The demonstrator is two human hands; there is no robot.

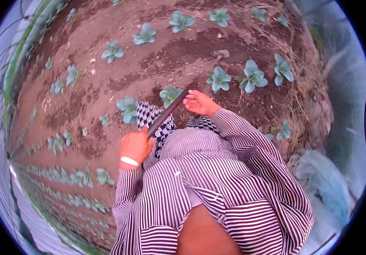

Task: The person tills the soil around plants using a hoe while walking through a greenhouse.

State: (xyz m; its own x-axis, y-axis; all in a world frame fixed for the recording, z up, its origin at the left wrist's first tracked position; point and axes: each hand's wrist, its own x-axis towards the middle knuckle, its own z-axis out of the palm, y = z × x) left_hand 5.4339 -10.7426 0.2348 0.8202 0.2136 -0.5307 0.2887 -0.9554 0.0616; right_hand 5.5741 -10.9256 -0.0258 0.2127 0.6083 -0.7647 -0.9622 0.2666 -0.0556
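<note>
A hoe runs slantwise across the middle, its dark handle (168,113) leading away from my body to a greyish blade (221,53) at the soil. Near the close end of the handle, my left hand (135,146), with a white band at the wrist, is wrapped round it. Farther up, my right hand (201,103) holds the handle loosely, thumb and fingertips against it. Just beyond the handle grows a leafy blue-green plant (170,96), partly covered by it. Another plant (219,79) stands between my right hand and the blade.
Rows of similar young plants (144,34) cross the brown soil (98,85) ahead and to the left. Dry straw (295,93) lies along the right edge, beside translucent plastic sheeting (347,89). A crumpled bluish plastic sheet (325,182) sits at lower right. A ribbed covering curves along the left.
</note>
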